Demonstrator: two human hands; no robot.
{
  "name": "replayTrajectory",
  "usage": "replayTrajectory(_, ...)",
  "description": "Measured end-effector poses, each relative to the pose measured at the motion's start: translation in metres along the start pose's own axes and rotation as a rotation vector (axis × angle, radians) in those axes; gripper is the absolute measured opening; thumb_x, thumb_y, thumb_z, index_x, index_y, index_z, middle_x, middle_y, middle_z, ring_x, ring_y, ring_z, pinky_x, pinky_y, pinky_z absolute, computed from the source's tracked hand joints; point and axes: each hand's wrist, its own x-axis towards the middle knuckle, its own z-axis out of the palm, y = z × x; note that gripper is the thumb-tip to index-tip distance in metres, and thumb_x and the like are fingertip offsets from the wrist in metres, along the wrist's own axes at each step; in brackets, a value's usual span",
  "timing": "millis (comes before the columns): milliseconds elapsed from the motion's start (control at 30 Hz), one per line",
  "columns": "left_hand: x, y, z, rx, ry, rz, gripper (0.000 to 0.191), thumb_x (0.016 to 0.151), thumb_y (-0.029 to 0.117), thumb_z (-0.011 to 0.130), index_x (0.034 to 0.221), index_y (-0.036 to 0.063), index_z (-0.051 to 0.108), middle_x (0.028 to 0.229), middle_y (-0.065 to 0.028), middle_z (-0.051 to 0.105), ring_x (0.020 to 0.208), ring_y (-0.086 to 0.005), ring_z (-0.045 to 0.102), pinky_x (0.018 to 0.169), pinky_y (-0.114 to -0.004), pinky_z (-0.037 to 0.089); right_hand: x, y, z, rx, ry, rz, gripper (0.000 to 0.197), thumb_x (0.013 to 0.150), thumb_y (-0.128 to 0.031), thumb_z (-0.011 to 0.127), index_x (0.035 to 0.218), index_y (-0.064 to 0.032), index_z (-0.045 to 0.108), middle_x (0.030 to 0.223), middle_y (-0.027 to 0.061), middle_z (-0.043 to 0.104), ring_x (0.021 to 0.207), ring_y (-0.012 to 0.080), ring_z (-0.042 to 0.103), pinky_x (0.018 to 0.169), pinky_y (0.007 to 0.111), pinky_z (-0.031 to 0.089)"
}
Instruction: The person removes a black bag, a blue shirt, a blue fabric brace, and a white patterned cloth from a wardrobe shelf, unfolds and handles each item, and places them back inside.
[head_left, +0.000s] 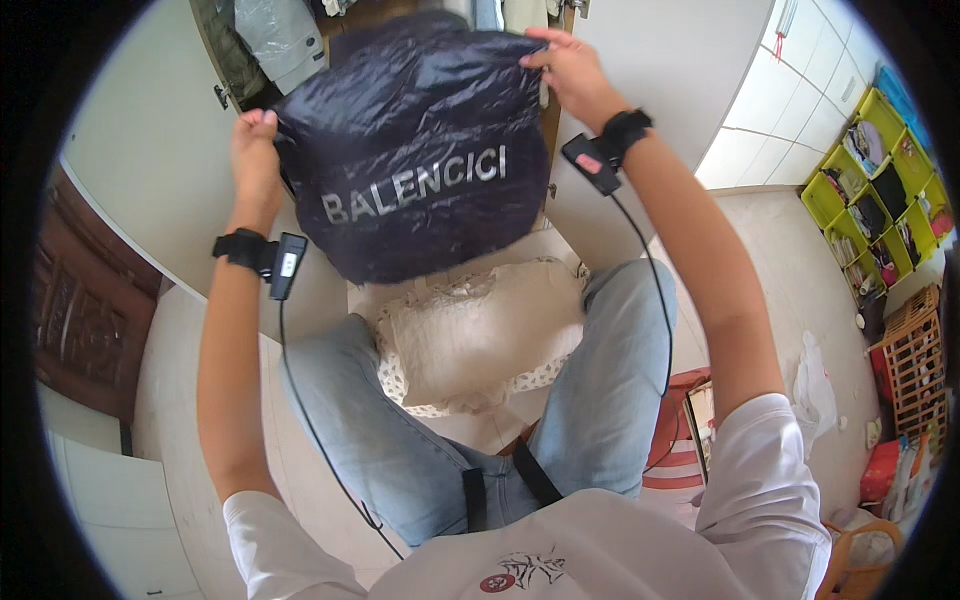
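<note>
A dark, shiny piece of thin fabric (420, 150), perhaps a garment, is spread out in front of the wardrobe and bears large silver lettering. My left hand (256, 161) pinches its left edge between thumb and fingers. Higher up, my right hand (574, 71) grips the upper right corner. The lower edge hangs free, above a folded cream cloth (487, 330) lying between my knees. Patterned fabric (394, 379) shows under that cloth. Behind the dark fabric, most of the wardrobe's inside is hidden.
Open wardrobe doors stand at left (150, 142) and right (652, 90). Clothes, among them a grey jacket (281, 45), hang inside. To the right are a green cubby rack (832, 195), a slatted basket (911, 360) and a white plastic bag (814, 390). Cables (311, 450) run from my wrist straps.
</note>
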Motion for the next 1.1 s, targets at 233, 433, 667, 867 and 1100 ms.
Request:
replayTrajectory(233, -0.159, 0.078, -0.049, -0.102, -0.245, -0.383, 0.01, 0.098, 0.025, 0.054, 0.1, 0.0153, 0.054, 0.123, -0.0018, 0.058, 0.12, -0.0163, 0.05, 0.103, -0.041, 0.037, -0.136, -0.047, -0.058, -0.004, -0.365, 0.105, 0.05, 0.072, 0.005, 0.056, 0.121, -0.0029, 0.06, 0.115, 0.0038, 0.06, 0.102, 0.015, 0.057, 0.094, 0.028, 0.045)
replayTrajectory(433, -0.332, 0.0, -0.042, -0.532, -0.108, -1.649, 0.014, 0.092, 0.015, 0.064, 0.103, 0.0118, 0.057, 0.095, -0.0053, 0.06, 0.084, -0.0159, 0.055, 0.078, -0.034, 0.047, -0.313, 0.033, -0.088, -0.189, -0.311, 0.833, 0.04, 0.072, -0.001, 0.062, 0.111, -0.0051, 0.061, 0.111, 0.0027, 0.059, 0.1, 0.0118, 0.055, 0.086, 0.026, 0.044)
replayTrajectory(667, -0.355, -0.004, -0.039, -0.035, -0.363, -1.047, 0.033, 0.081, -0.009, 0.064, 0.105, 0.011, 0.053, 0.098, -0.0002, 0.051, 0.084, -0.0089, 0.052, 0.074, -0.023, 0.044, -0.345, 0.048, -0.106, -0.191, -0.439, 0.839, 0.022, 0.082, -0.006, 0.063, 0.104, -0.0007, 0.063, 0.094, 0.0014, 0.063, 0.087, 0.0106, 0.055, 0.076, 0.026, 0.043)
replayTrajectory(867, -0.314, 0.051, -0.074, 0.108, -0.644, -1.012, 0.04, 0.076, -0.019, 0.064, 0.108, 0.0042, 0.056, 0.102, 0.0005, 0.05, 0.081, -0.0066, 0.055, 0.071, -0.019, 0.044, -0.334, -0.021, -0.106, -0.65, -0.789, 0.507, 0.064, 0.069, -0.002, 0.079, 0.128, -0.0037, 0.053, 0.117, 0.0089, 0.062, 0.111, 0.0252, 0.058, 0.094, 0.033, 0.046)
replayTrajectory(1100, -0.314, 0.034, -0.062, 0.335, -1.222, -0.909, 0.045, 0.071, -0.01, 0.073, 0.113, 0.0024, 0.06, 0.11, -0.0059, 0.05, 0.082, -0.0147, 0.059, 0.075, -0.025, 0.05, -0.332, 0.015, -0.083, -1.144, -1.219, 0.452, 0.05, 0.066, -0.003, 0.073, 0.116, -0.0062, 0.064, 0.113, 0.0164, 0.061, 0.113, 0.0346, 0.056, 0.095, 0.045, 0.045)
